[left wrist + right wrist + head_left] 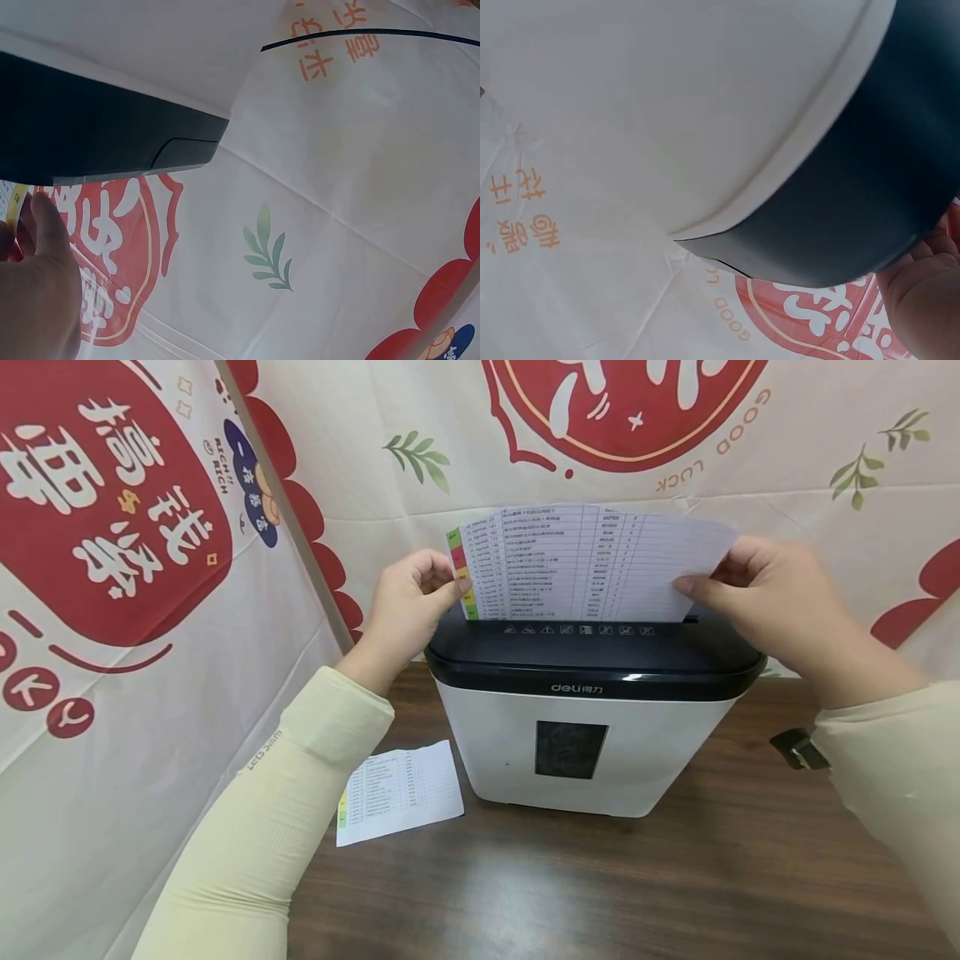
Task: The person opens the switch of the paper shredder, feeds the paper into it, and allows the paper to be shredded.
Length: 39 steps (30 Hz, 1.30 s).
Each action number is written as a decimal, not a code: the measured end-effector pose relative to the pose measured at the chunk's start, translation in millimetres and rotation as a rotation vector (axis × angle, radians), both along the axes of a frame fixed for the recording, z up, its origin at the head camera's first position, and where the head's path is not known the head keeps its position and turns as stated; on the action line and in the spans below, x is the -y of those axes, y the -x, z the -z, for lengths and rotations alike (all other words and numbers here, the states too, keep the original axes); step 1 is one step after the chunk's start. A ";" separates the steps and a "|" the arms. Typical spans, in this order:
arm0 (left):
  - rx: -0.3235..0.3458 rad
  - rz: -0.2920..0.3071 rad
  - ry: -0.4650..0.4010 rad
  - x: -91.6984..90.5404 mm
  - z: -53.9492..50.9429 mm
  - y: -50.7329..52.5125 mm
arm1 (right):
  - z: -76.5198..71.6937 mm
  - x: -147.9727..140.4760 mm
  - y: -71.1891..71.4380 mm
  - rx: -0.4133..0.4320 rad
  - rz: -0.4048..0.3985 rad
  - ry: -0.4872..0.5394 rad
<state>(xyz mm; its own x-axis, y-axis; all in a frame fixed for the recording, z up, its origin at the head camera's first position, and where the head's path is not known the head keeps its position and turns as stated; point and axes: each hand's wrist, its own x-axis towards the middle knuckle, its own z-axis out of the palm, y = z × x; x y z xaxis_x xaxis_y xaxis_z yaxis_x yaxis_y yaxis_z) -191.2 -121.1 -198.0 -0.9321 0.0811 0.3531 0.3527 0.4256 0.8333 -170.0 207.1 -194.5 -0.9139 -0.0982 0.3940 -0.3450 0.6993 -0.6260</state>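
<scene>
The left hand (401, 606) pinches the sheet of paper (577, 568) at nine o'clock, the right hand (783, 602) at three; its long axis spans between them, neither clearly nearer. At six o'clock, its lower edge meets the shredder's (487, 747) black top.

Dark brown wood-grain tabletop (540, 877), white-and-black paper shredder (487, 743) standing upright at 12 o'clock, loose printed sheet (412, 789) lying print side up, just beside the shredder base at 9 o'clock
</scene>
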 end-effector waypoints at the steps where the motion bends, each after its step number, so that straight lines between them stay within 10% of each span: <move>1: 0.000 0.002 0.000 0.2 0.7 0.5 | 0.3 0.5 0.2 -0.003 -0.001 0.001; 39: 0.069 0.013 0.059 0.6 13.5 9.7 | 12.2 2.7 7.1 -0.007 0.007 -0.068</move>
<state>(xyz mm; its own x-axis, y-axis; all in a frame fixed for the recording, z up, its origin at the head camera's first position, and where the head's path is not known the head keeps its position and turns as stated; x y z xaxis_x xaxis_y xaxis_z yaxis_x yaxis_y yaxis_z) -201.0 -121.8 -211.5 -0.9527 0.1120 0.2825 0.3012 0.4709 0.8292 -177.0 204.3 -206.6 -0.9120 -0.1181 0.3927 -0.3437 0.7426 -0.5748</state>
